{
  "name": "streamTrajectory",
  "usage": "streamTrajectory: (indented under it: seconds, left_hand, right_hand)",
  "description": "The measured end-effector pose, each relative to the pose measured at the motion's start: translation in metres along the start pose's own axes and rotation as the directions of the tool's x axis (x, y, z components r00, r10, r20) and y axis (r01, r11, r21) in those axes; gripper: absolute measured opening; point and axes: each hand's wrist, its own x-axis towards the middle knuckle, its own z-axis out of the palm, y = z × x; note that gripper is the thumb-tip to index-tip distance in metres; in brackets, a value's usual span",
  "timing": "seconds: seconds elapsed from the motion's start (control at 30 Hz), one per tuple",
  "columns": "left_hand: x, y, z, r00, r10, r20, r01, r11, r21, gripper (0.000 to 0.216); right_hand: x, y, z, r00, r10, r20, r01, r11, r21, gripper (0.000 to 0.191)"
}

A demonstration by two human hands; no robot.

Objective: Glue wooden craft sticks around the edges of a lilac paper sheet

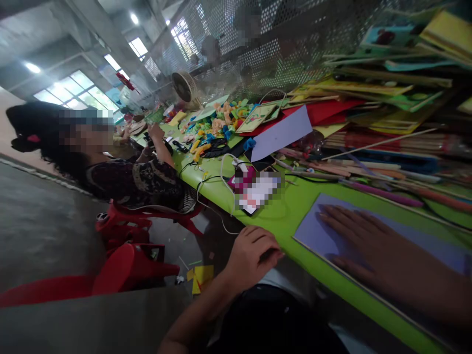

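My right hand (359, 241) lies flat with its fingers stretched out, pressing on a purple sheet (311, 223). The sheet has a pale edge and rests along the front of the green table (228, 191). My left hand (254, 253) hovers just off the table's front edge with its fingers loosely curled in; nothing shows in it. Nearest to it on the table is a phone (258, 196) with a lit, blurred screen. Beside the phone are a magenta item (245, 178) and a white cable (222, 169).
Another purple sheet (282, 132) leans on red paper. Stacked colourful cards (391, 88) and thin sticks (368, 169) crowd the back right. Small coloured pieces (224, 118) lie farther along, before a fan (184, 88). A co-worker (140, 179) sits at left, near red chairs (129, 265).
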Motion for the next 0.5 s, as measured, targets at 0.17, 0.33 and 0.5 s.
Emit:
streamTrajectory:
  seconds: [0.17, 0.33, 0.5]
  left_hand:
    - [0.012, 0.006, 0.009, 0.996, 0.078, 0.044, -0.077, 0.996, -0.034, 0.020]
    - [0.034, 0.004, 0.013, 0.987, 0.062, 0.146, -0.061, 0.998, -0.014, 0.012]
    - [0.075, -0.013, 0.023, 0.990, 0.017, 0.143, -0.013, 0.999, -0.029, 0.008]
  right_hand:
    - [-0.001, -0.008, -0.005, 0.999, -0.034, 0.039, 0.032, 0.998, 0.049, 0.094]
    - [-0.001, -0.022, -0.010, 0.990, -0.093, 0.106, 0.080, 0.989, 0.121, 0.093]
    - [0.003, -0.027, -0.020, 0.982, -0.144, 0.122, 0.119, 0.974, 0.195, 0.098]
